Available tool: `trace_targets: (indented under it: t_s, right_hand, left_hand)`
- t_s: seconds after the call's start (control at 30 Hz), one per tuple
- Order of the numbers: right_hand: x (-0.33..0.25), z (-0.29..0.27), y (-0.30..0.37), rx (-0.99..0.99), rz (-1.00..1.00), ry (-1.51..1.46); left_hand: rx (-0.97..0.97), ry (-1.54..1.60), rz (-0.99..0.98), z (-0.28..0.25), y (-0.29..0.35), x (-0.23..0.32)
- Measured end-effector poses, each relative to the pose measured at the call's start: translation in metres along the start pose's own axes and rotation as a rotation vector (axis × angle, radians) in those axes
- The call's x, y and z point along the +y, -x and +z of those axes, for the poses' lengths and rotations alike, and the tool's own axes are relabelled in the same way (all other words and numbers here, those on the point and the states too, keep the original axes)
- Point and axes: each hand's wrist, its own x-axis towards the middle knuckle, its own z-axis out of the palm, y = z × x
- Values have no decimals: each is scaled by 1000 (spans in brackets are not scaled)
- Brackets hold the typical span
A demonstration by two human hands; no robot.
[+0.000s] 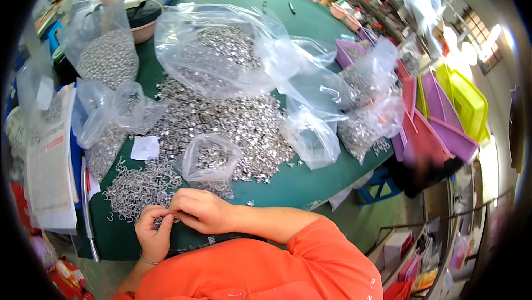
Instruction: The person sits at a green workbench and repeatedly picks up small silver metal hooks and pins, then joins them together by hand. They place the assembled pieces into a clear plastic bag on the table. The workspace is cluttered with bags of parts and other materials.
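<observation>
I see my left hand [153, 232] and right hand [200, 209] touching at the near edge of the green bench [288, 186]; both are curled, fingertips pressed together, pinching what looks like one small metal hook [166, 218], mostly hidden between them; I judge it light, stiff and slick, best taken at its bend; the loose hook pile [141, 186] lies just beyond my hands, with a small clear bag [210, 158] behind it.
</observation>
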Motion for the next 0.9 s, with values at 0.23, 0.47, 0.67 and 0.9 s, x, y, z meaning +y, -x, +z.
trace_targets:
  t_s: [0.23, 0.47, 0.67, 0.9]
  right_hand:
    - [2, -6, 14, -137, 125, 286]
    - [4, -6, 9, -243, 86, 314]
    - [0, -11, 8, -299, 181, 296]
    - [-11, -8, -4, -81, 273, 180]
  left_hand:
    - [135, 190, -205, -1, 9, -8]
    - [191, 156, -203, -3, 10, -4]
    - [135, -25, 58, -1, 0, -4]
    - [148, 63, 146, 2, -5, 4]
